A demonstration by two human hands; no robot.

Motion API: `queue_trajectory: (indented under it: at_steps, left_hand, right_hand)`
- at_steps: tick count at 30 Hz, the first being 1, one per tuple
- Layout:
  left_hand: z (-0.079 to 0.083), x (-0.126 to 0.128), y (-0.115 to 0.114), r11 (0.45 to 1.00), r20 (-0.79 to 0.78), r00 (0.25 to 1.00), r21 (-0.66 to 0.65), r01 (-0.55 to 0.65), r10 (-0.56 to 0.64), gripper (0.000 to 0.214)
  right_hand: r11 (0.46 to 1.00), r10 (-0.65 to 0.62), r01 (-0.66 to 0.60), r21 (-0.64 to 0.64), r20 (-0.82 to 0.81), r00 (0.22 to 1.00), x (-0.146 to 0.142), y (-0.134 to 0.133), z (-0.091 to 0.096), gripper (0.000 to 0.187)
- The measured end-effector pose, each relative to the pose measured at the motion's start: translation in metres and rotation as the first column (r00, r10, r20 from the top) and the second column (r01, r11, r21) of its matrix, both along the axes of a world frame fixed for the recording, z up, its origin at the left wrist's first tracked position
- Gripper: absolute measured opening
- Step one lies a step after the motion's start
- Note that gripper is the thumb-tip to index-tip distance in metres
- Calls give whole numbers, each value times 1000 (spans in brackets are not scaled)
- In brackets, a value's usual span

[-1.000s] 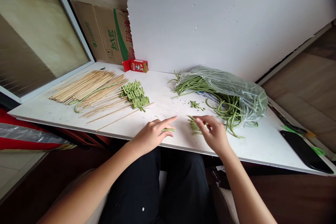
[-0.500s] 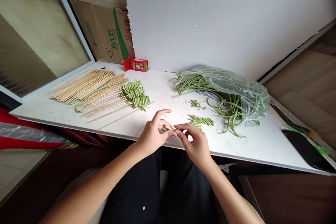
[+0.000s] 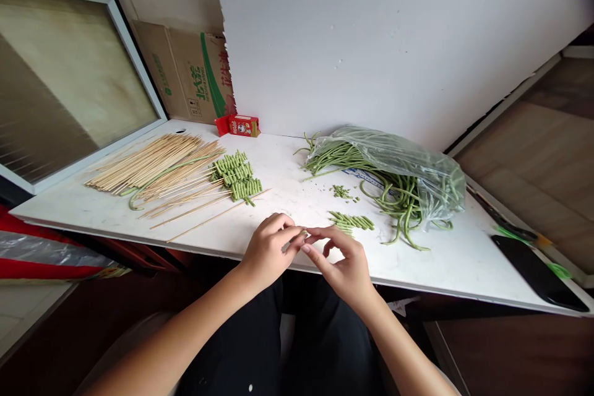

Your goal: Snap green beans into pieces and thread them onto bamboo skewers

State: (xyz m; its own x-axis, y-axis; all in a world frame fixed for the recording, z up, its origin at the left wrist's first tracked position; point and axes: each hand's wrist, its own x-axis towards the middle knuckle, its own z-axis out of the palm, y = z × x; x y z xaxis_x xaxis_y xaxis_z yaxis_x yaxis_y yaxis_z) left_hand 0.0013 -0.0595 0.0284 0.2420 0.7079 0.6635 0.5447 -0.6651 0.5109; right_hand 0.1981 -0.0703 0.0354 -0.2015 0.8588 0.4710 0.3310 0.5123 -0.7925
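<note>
My left hand [image 3: 268, 249] and my right hand [image 3: 341, 261] meet at the near edge of the white table [image 3: 288, 198]. Both pinch a short green bean piece [image 3: 301, 234] between their fingertips. Just beyond my right hand lies a small row of cut bean pieces [image 3: 351, 221]. Further left, skewered bean pieces [image 3: 237, 174] rest beside a heap of bamboo skewers [image 3: 153, 164]. A clear plastic bag of long green beans [image 3: 394, 170] lies at the right.
A red carton [image 3: 239, 126] and a cardboard box [image 3: 190, 71] stand at the back by the wall. A black phone [image 3: 538, 272] lies at the table's right end. Small bean scraps [image 3: 342, 192] sit mid-table. A framed glass panel [image 3: 65, 74] leans at the left.
My right hand left the pile of cut pieces and came to my left hand. Both hands now close on the bean piece that my left hand picked up.
</note>
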Motion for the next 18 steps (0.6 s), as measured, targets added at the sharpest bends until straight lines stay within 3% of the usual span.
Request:
queue_trajectory:
  at_steps: [4, 7, 18]
  left_hand:
    - [4, 0, -2, 988, -213, 976, 156, -13, 46, 18]
    - [8, -1, -4, 982, -293, 954, 189, -1, 58, 17]
    - [3, -5, 1, 988, -127, 980, 13, 153, -150, 19]
  right_hand:
    - [998, -27, 26, 53, 20, 999, 0, 0, 1, 8]
    - [1000, 2, -3, 31, 31, 1000, 1, 1, 1, 6]
    - [996, 73, -76, -36, -69, 995, 6, 7, -7, 4]
